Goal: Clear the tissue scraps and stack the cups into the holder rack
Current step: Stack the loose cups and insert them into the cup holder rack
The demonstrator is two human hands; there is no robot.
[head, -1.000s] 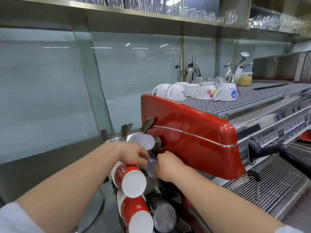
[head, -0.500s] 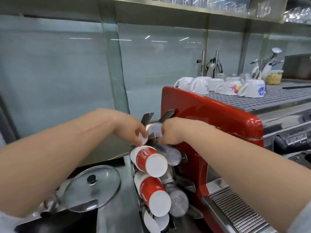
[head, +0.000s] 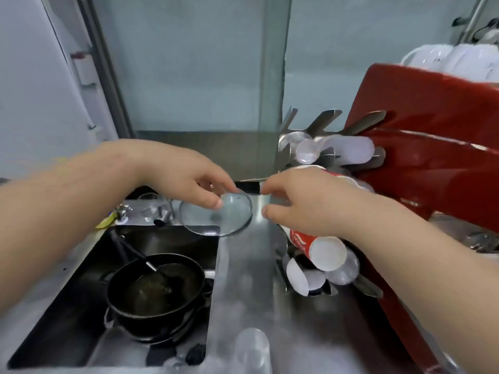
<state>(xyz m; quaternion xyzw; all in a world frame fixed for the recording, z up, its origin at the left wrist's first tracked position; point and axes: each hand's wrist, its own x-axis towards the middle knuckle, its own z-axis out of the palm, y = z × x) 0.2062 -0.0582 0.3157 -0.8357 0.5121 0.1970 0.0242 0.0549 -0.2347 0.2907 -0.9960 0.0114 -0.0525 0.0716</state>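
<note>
The metal cup holder rack (head: 321, 122) stands against the red espresso machine (head: 432, 163). It holds clear plastic cups (head: 306, 153), translucent white cups (head: 351, 153), red paper cups (head: 321, 248) and white cups (head: 302, 278), all lying with their bottoms outward. One clear plastic cup (head: 251, 346) lies blurred on the steel counter (head: 243, 265) near the bottom edge. My left hand (head: 189, 176) hovers over a glass lid (head: 216, 214), thumb and forefinger at its rim; whether they grip it is unclear. My right hand (head: 305, 201) is in front of the rack, fingers curled apart, empty.
A sink (head: 81, 306) at the lower left holds a stacked black pan (head: 156, 290) with a utensil in it. A glass (head: 155, 209) stands behind the sink. Glass wall panels close the back. White ceramic cups (head: 448, 60) sit on the espresso machine.
The camera has swung down and left. Both hands have come away from the rack's upper slots and now sit lower, left of the rack, over the counter and lid.
</note>
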